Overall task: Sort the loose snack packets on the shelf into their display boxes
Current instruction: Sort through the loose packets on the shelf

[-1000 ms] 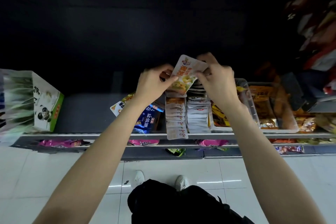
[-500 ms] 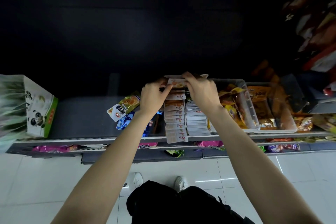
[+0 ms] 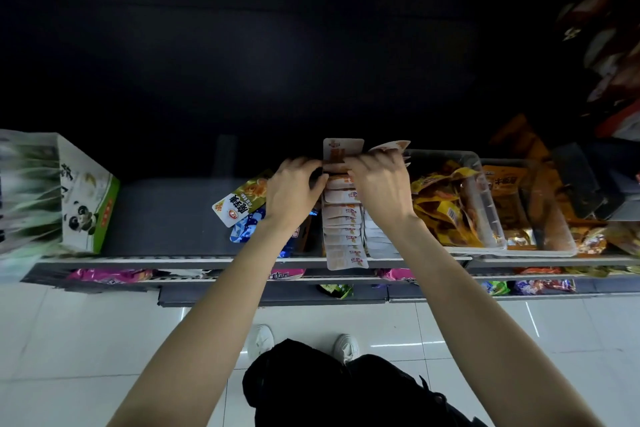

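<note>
Both hands work at the far end of a row of white-and-orange snack packets (image 3: pixel 344 229) standing on the shelf (image 3: pixel 166 218). The left hand (image 3: pixel 294 189) has its fingers curled in against the left edge of an upright packet (image 3: pixel 343 151) at the back of the row; the exact grip is hidden behind the knuckles. The right hand (image 3: pixel 379 184) pinches the same packet from its right side, fingers bent over the top of the row. A second packet (image 3: pixel 389 146) tilts just behind the right hand; I cannot tell which fingers hold it.

Beside the row on its right stands a second row of white packets (image 3: pixel 379 246). A loose green-and-white packet (image 3: pixel 242 199) lies on the shelf left of the left hand, over a blue packet (image 3: pixel 247 227). A clear bin (image 3: pixel 485 204) of yellow packets sits to the right. A panda-printed box (image 3: pixel 86 204) stands at the shelf's left end.
</note>
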`<state>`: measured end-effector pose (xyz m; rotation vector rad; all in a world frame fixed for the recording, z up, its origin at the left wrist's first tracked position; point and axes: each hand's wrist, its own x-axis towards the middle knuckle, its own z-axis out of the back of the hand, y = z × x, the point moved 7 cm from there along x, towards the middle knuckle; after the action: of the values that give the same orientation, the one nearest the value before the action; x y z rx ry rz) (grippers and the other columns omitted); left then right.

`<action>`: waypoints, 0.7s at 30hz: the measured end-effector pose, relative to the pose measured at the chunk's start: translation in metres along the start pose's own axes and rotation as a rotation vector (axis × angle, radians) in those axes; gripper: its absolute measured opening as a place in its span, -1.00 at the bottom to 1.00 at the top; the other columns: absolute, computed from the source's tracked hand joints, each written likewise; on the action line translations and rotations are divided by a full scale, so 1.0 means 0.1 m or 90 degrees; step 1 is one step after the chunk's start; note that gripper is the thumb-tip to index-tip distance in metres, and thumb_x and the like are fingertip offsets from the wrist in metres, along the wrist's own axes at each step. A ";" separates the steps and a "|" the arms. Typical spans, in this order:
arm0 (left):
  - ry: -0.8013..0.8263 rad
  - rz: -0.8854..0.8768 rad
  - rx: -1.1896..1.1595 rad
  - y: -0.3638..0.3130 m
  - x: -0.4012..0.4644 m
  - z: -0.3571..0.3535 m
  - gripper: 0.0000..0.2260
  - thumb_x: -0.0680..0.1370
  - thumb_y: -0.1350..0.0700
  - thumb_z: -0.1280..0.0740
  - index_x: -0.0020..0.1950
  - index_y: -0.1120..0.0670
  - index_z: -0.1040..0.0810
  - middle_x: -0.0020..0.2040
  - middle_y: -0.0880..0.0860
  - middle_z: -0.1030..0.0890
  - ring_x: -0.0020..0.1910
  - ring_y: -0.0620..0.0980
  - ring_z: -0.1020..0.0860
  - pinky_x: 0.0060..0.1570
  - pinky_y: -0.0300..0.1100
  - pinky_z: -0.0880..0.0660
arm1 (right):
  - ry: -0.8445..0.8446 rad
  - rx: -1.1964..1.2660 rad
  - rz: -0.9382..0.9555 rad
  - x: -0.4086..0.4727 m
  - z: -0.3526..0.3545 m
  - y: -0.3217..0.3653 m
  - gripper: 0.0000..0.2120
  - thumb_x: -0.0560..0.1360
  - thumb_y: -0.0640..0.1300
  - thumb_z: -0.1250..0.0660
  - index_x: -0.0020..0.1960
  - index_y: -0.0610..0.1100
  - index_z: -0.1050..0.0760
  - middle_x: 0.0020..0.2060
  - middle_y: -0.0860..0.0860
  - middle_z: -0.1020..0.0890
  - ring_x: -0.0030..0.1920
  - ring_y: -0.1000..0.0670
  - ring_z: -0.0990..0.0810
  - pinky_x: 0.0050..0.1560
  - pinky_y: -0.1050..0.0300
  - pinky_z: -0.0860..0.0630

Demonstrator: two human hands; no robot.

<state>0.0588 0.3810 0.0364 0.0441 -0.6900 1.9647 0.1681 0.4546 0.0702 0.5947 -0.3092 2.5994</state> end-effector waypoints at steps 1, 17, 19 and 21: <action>-0.032 0.008 -0.021 0.00 -0.06 0.09 -0.79 0.53 0.04 -0.32 0.12 0.06 -0.61 -0.01 0.04 -0.64 -0.01 0.04 -0.57 -0.20 -0.14 -0.51 | -0.063 0.031 -0.004 -0.06 0.13 0.03 -0.81 0.36 -0.28 -0.45 -0.05 -0.10 -0.63 -0.22 0.01 -0.67 -0.17 -0.06 -0.60 -0.01 0.06 -0.40; 0.240 0.252 0.096 1.81 -0.64 -0.34 -0.32 0.50 -0.12 -0.33 0.49 0.17 -0.16 0.38 0.17 -0.34 0.33 0.17 -0.29 0.26 0.02 -0.30 | 0.576 0.175 -0.001 -0.39 -1.31 1.42 -0.54 0.56 -0.01 -0.27 0.43 0.08 -0.29 0.41 -0.02 -0.30 0.36 -0.13 -0.33 0.22 -0.05 -0.44; 0.293 0.258 0.116 1.88 -0.60 -0.43 -0.25 0.51 -0.17 -0.31 0.51 0.19 -0.08 0.40 0.19 -0.30 0.35 0.17 -0.26 0.30 0.00 -0.27 | 0.602 0.188 -0.018 -0.44 -1.38 1.40 -0.51 0.54 0.00 -0.30 0.44 0.13 -0.28 0.44 0.02 -0.28 0.38 -0.11 -0.30 0.26 -0.05 -0.42; 0.310 0.266 0.165 1.91 -0.60 -0.42 -0.26 0.48 -0.21 -0.32 0.47 0.21 -0.18 0.32 0.23 -0.34 0.29 0.19 -0.29 0.26 -0.04 -0.27 | 0.586 0.196 -0.026 -0.45 -1.38 1.40 -0.50 0.54 -0.01 -0.31 0.44 0.14 -0.28 0.45 0.05 -0.26 0.40 -0.10 -0.27 0.28 -0.04 -0.41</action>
<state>-0.0604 0.2903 -0.1032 -0.4398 -0.1255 2.3294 0.0886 0.3580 -0.0880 -0.5228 0.3968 2.5813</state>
